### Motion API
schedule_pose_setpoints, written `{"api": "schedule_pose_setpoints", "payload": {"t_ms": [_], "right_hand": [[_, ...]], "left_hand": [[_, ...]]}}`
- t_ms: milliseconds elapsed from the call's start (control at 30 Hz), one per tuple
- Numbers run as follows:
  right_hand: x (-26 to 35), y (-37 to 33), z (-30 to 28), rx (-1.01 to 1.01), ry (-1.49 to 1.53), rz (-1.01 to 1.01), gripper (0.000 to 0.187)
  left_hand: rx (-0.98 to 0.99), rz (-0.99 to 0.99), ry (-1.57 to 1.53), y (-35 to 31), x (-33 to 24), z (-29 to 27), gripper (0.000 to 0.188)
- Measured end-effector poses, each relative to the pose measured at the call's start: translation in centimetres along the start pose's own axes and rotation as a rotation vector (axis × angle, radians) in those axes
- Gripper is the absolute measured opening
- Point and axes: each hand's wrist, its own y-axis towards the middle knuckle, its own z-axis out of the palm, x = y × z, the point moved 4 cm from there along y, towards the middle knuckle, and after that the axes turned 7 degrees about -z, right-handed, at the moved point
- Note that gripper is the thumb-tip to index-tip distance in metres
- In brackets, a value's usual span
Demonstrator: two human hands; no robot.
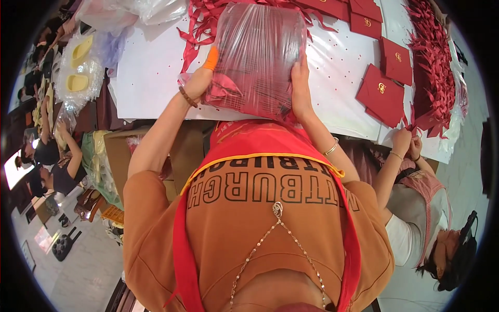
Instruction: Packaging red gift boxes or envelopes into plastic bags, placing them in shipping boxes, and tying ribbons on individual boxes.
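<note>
Between my two hands is a bundle [260, 57] wrapped in clear, wrinkled plastic, with dark red, layered contents showing through. It stands over the front edge of the white table, close to my red apron. My left hand [201, 78] grips its left side, with an orange cover on the thumb. A loose bit of red ribbon shows near that hand at the bundle's lower left corner. My right hand [301, 86] presses along the opposite side, fingers partly hidden behind the plastic.
Red ribbons [195, 31] lie behind the bundle. Red envelopes [382, 93] with gold emblems are stacked at the right, beside a long heap of red ribbon pieces [429, 67]. A co-worker's hands [408, 143] work at the right edge. Bubble-wrapped yellow items [78, 83] are at left.
</note>
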Motion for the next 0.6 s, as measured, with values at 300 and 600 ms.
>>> {"api": "schedule_pose_setpoints", "payload": {"t_ms": [300, 600], "right_hand": [[-1.8, -0.1, 0.9, -0.149, 0.129, 0.028, 0.064], [-1.1, 1.2, 0.7, -0.095, 0.081, -0.054, 0.064]], "left_hand": [[0.108, -0.076, -0.479, 0.0, -1.0, 1.3, 0.082], [0.103, -0.154, -0.584, -0.9, -1.8, 1.5, 0.072]]}}
